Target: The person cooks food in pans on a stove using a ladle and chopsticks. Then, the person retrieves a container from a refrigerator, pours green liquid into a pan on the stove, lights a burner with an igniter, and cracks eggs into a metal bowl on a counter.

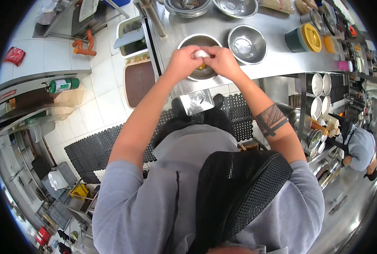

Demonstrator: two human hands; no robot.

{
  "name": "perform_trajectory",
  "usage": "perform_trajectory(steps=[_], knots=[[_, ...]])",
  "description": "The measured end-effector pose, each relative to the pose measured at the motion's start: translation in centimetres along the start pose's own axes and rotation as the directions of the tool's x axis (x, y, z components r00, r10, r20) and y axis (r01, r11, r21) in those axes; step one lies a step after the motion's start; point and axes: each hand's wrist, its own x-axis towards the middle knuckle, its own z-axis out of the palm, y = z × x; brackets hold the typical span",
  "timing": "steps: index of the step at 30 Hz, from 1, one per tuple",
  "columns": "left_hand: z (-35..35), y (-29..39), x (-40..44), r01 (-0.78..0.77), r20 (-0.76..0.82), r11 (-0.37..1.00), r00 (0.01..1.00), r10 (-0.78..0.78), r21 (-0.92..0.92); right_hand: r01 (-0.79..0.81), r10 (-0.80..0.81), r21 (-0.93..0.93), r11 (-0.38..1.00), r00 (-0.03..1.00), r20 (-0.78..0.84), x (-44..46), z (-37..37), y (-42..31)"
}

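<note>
A white egg (202, 53) is held between both hands above a steel mixing bowl (204, 76). My left hand (183, 63) has its fingers closed on the egg's left side. From the right, my right hand (222, 62) pinches the same egg with its fingertips. Just under the fingers, a yellow yolk (202, 67) shows; whether it still touches the shell is hard to make out. The hands cover part of the bowl's rim and interior.
A second steel bowl (247, 45) stands to the right on the steel counter (277, 63), with more bowls (236, 6) behind. Farther right is a yellow-lidded container (310, 38). Bins (138, 82) stand left of the counter. Another person (361, 148) works at far right.
</note>
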Motion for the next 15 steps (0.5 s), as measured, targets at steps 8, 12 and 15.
perform_trajectory(steps=[8, 12, 15], knots=[[0.9, -1.1, 0.3, -0.051, -0.029, 0.999, 0.998, 0.052, 0.01, 0.092, -0.092, -0.013, 0.996, 0.994, -0.052, 0.3, 0.9, 1.5], [1.4, -2.0, 0.7, -0.091, -0.082, 0.995, 0.993, 0.087, -0.043, 0.195, -0.198, -0.054, 0.979, 0.978, -0.07, 0.6, 1.0, 1.5], [1.0, -2.4, 1.2, -0.094, -0.078, 0.996, 0.993, 0.094, -0.005, 0.233, -0.238, -0.1, 0.967, 0.97, -0.045, 1.0, 0.8, 1.5]])
